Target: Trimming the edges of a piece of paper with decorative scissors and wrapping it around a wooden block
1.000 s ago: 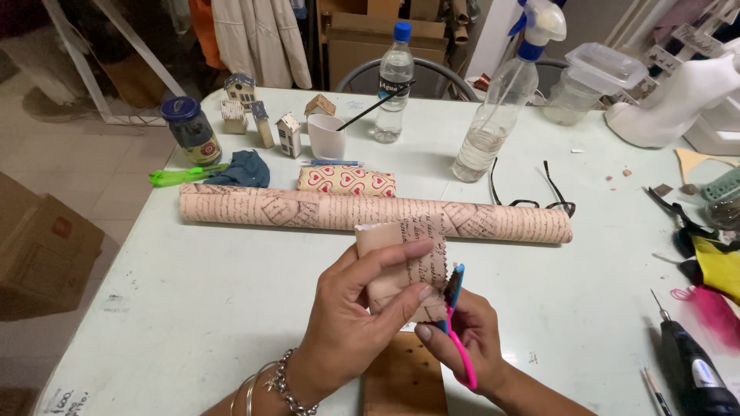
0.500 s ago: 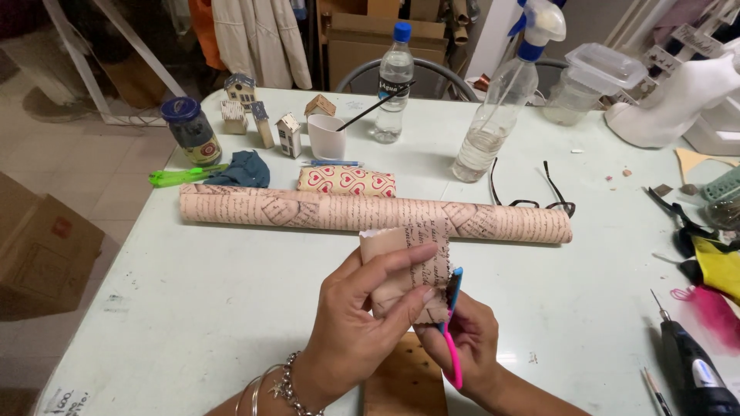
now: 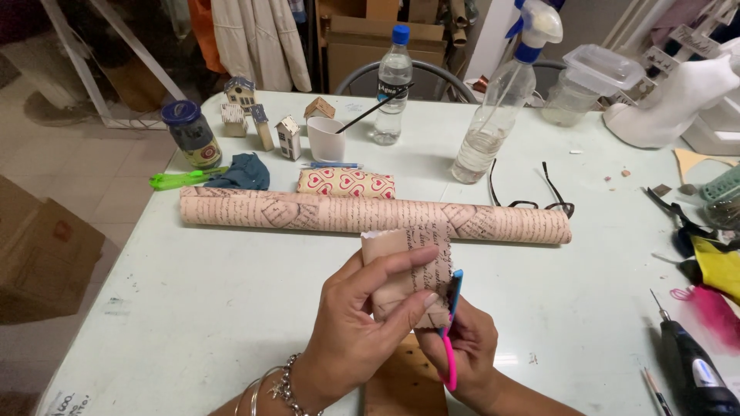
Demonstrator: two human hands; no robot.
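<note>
A: Identify the largest items first.

B: A pale table (image 3: 193, 308) carries a long roll of script-printed paper (image 3: 324, 214) lying crosswise. Behind it lies a shorter roll with red hearts (image 3: 346, 183).

A: Position of the workpiece?

B: The paper piece (image 3: 408, 266) is held above the table, just in front of the long roll. The left hand (image 3: 354, 331) pinches it between thumb and fingers. The right hand (image 3: 470, 350) is closed around pink-and-blue scissors (image 3: 449, 331) at the piece's right edge.

A: Recommended technique?

B: Keep the paper taut, feed it into the blades and take short cuts.

A: Containers?

B: A clear spray bottle (image 3: 501, 115) with a blue collar, a blue-capped water bottle (image 3: 391, 88) with a dark label, and a blue-lidded jar (image 3: 189, 135) at the left.
</note>
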